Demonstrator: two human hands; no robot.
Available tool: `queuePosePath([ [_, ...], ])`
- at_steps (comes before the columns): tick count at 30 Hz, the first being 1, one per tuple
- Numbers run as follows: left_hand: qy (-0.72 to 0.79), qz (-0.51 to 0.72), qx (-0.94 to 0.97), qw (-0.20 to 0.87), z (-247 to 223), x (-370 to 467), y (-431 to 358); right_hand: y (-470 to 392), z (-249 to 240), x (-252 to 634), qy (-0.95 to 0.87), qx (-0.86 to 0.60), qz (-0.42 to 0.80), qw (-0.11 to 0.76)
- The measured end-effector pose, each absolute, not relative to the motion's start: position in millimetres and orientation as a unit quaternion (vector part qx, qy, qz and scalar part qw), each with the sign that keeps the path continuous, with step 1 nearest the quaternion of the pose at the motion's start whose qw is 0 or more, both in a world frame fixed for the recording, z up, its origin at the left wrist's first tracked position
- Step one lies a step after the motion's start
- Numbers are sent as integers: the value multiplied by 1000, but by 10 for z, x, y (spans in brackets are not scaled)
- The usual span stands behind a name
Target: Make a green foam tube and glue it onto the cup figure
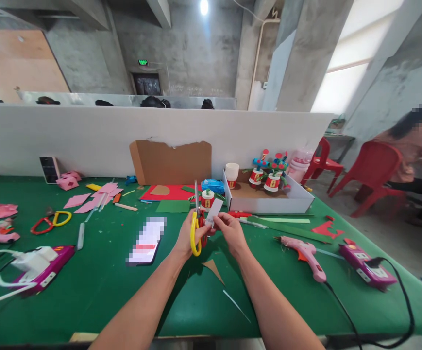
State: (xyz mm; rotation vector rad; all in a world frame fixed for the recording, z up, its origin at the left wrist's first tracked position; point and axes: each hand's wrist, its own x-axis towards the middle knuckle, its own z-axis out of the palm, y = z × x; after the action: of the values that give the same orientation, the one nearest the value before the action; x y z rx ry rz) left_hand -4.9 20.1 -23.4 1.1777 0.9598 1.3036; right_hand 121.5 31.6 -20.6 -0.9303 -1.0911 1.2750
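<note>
Over the middle of the table, my left hand (186, 236) is closed round a pair of scissors (195, 234) with one yellow and one red handle. The blades point up, away from me. My left thumb reaches to the lower end of a small white paper strip (215, 210). From the other side, my right hand (231, 232) pinches that strip between thumb and fingertips. Just behind the hands stands a small paper-cup figure (207, 198) with green coiled arms, partly covered by the strip. Brown paper scrap (214, 271) lies below the hands.
A white box (272, 204) holds more cup figures at the back right. A pink glue gun (305, 255) and a purple power strip (367, 267) lie to the right. On the left are a phone (147, 240), another scissors (50, 222) and pink paper pieces (99, 197).
</note>
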Motion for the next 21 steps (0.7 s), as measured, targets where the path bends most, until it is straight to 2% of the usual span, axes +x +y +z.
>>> queuePosePath([
  [3, 421, 522, 547, 501, -265, -57, 215, 357, -205, 1273, -463, -413, 495, 609],
  [5, 452, 487, 605, 439, -266, -89, 216, 395, -193, 1345, -437, -428, 469, 637],
  [9, 481, 387, 733, 287, -191, -155, 154, 442, -161, 1459, -384, -423, 482, 664],
  [14, 485, 254, 819, 172, -144, -139, 60, 454, -168, 1474, -362, -380, 477, 705],
  [21, 513, 160, 840, 77, -206, -102, 58, 458, -192, 1491, -369, -367, 476, 709],
])
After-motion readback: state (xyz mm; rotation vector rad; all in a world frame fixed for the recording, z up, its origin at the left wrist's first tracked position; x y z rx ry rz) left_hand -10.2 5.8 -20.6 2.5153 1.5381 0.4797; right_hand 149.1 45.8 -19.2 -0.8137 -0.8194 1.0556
